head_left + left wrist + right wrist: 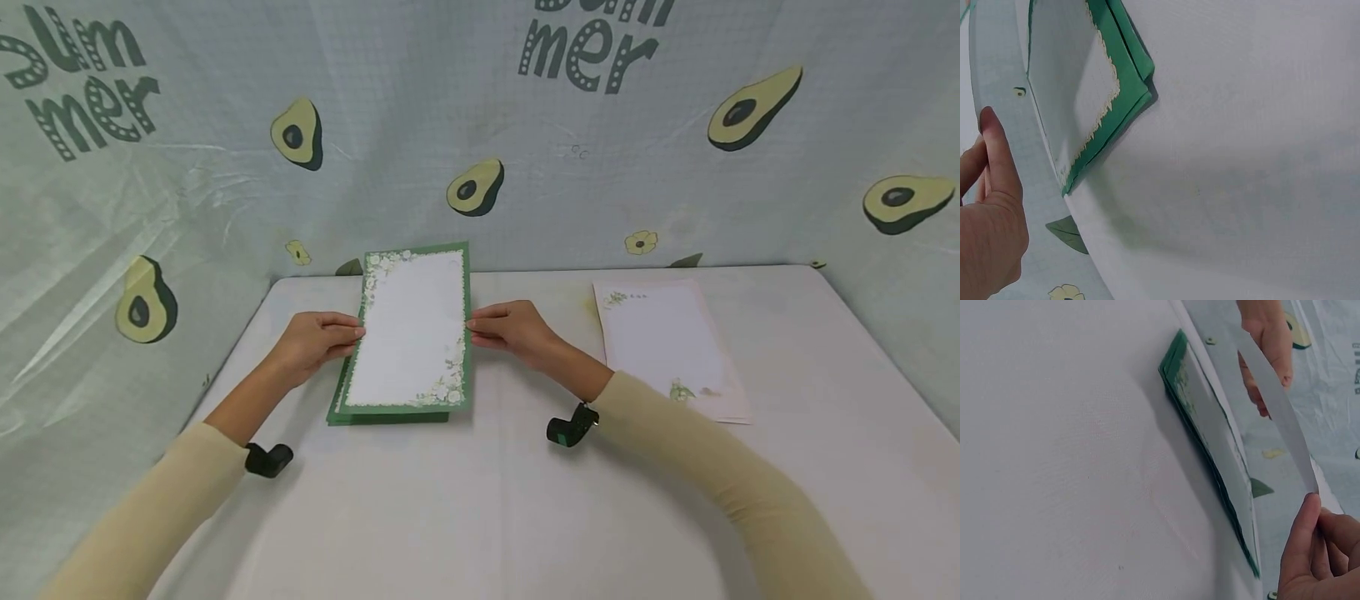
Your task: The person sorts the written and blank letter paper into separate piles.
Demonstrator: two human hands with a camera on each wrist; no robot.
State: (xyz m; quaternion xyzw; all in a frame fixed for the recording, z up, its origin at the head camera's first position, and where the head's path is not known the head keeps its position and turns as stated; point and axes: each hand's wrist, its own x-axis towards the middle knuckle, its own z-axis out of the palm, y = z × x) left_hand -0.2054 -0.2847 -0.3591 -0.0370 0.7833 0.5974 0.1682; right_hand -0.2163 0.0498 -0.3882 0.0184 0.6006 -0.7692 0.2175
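Observation:
A green-bordered sheet of floral stationery paper [412, 329] is held up between both hands, raised over a stack of like sheets [390, 419]. My left hand [321, 340] pinches its left edge, thumb on the near face. At the right edge, my right hand [513, 332] pinches it about halfway up. In the right wrist view the lifted sheet [1282, 412] is seen edge-on and slightly bowed, apart from the stack [1216, 447] on the table. The left wrist view shows my left hand [994, 212] beside the same stack [1075, 81], whose corners are slightly fanned.
Pink-edged printed sheets [652, 342] lie on the right of the white table [480, 517]. A backdrop [397, 108] with avocados and "Summer" lettering rises behind and at the sides. Each wrist wears a black band with a camera [572, 425].

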